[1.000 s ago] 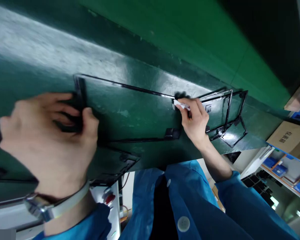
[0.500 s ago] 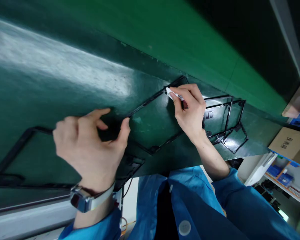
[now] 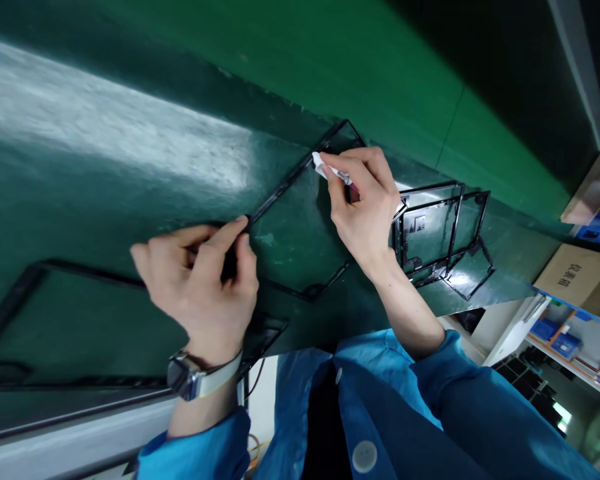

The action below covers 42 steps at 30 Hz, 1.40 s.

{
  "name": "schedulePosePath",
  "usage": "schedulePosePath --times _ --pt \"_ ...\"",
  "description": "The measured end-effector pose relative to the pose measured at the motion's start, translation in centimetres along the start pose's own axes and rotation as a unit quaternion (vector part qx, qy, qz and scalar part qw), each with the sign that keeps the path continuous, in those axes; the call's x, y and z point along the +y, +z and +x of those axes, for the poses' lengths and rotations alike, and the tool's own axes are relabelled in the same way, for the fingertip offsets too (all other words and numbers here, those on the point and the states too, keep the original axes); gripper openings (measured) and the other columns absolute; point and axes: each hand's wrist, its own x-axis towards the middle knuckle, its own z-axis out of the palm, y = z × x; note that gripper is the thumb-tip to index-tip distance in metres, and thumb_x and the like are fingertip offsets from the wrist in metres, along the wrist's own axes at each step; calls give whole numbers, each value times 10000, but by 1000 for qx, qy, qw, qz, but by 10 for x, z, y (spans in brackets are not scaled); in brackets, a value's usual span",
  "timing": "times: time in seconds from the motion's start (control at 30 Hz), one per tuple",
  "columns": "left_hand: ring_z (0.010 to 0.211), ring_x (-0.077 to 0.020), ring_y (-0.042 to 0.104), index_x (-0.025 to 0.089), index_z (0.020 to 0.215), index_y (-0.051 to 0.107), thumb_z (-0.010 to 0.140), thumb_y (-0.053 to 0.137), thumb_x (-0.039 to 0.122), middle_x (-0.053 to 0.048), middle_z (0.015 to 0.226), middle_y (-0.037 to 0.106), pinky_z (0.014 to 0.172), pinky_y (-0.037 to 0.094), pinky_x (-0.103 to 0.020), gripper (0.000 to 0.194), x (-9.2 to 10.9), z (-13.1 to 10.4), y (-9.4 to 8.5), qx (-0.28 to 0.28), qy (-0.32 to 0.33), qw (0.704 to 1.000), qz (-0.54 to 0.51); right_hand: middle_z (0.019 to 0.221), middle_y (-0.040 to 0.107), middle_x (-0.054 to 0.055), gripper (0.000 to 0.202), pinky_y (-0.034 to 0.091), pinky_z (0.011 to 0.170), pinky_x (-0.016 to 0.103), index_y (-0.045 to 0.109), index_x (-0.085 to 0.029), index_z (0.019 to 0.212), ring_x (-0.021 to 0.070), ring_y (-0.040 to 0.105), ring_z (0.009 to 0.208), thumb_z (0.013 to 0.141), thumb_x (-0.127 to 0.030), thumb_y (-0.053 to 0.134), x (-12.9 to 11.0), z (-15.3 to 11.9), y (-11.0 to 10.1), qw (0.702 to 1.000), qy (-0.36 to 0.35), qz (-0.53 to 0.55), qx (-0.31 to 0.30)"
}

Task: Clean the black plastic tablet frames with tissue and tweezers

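A thin black rectangular frame (image 3: 284, 186) lies slanted on the dark green tabletop (image 3: 190, 200). My left hand (image 3: 205, 280), with a watch on its wrist, has its thumb and index finger at the near left corner of this frame, closed on it. In my right hand (image 3: 363, 203) a crumpled white wipe (image 3: 320, 164) is pinched between thumb and fingers. The wipe's tip touches the long upper bar of the frame, close to its far corner. Part of the frame's right side is hidden behind my right hand.
Another black frame (image 3: 95, 274) lies at the left, partly behind my left hand. Several black frames (image 3: 430, 197) overlap on the right. A smaller black piece (image 3: 275, 327) sits at the near edge. A cardboard box (image 3: 575, 277) and shelves with blue boxes (image 3: 565, 345) stand at the far right.
My left hand has moved right and its spread fingers have closed at the frame's corner. My right hand and the wipe have shifted up and left, and the frame has tilted more steeply.
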Motion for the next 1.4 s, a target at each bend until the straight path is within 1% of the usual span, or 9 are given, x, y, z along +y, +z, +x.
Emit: schedulePosePath --times 0.13,0.33,0.5,0.63,0.77,0.93,1.03,1.2,1.4 --pt "840 -188 522 305 1303 834 1020 705 350 -145 1147 779 955 420 -455 314 -3 -1 3 15 51 999 -3 1092 657 63 329 656 939 315 782 -230 1194 139 699 1001 1185 -258 454 -10 -5 5 1000 -11 -10 18" --pt "854 -179 559 318 1300 833 1053 657 304 -141 1094 796 890 418 -416 303 -3 0 5 24 75 997 -10 1025 659 42 315 636 876 249 796 -259 1158 117 690 1014 1172 -208 486 -19 -13 6 993 -70 -12 -89" --pt "861 -166 579 342 1367 793 1042 657 215 -119 1096 798 890 423 -397 374 -5 -1 9 52 119 991 -29 1078 635 50 294 634 935 290 759 -239 1220 134 684 997 1185 -269 468 13 24 -2 996 -69 -46 -15" --pt "876 -165 594 370 1483 709 1003 686 111 -104 1122 790 882 394 -380 545 -6 1 11 80 173 980 -58 1056 643 46 353 623 876 243 740 -225 1230 113 668 961 1207 -302 397 15 26 -3 994 -92 -55 -8" --pt "870 -169 587 369 1478 715 975 717 71 -106 1102 786 873 384 -375 584 -4 3 10 75 165 981 -74 1022 628 30 388 611 878 238 748 -226 1186 103 659 943 1216 -327 375 12 29 -10 988 -131 -58 -53" --pt "898 -177 600 361 1446 742 968 727 68 -108 1110 784 883 406 -375 561 0 2 10 76 156 981 -85 1045 653 64 315 569 775 232 764 -210 1129 118 614 885 1176 -222 452 18 50 -19 986 -111 -121 2" --pt "907 -177 608 367 1427 753 976 733 87 -104 1107 785 882 406 -372 532 0 3 10 76 150 982 -86 1035 668 57 360 593 835 229 769 -217 1180 116 641 928 1197 -247 411 1 30 -12 987 -120 -99 -35" --pt "931 -185 622 359 1445 740 1009 716 141 -103 1140 784 908 432 -382 489 0 6 4 46 135 987 -74 1036 666 27 357 599 777 190 768 -238 1254 85 693 938 1193 -195 419 -37 -27 4 972 -136 -79 -173" --pt "1062 -301 690 250 1348 813 971 820 420 -141 1211 782 991 505 -480 414 8 -4 -17 4 27 1000 -14 1110 656 25 361 619 879 207 744 -255 1322 96 711 1054 1197 -198 410 -32 -24 7 978 -125 -59 -159"
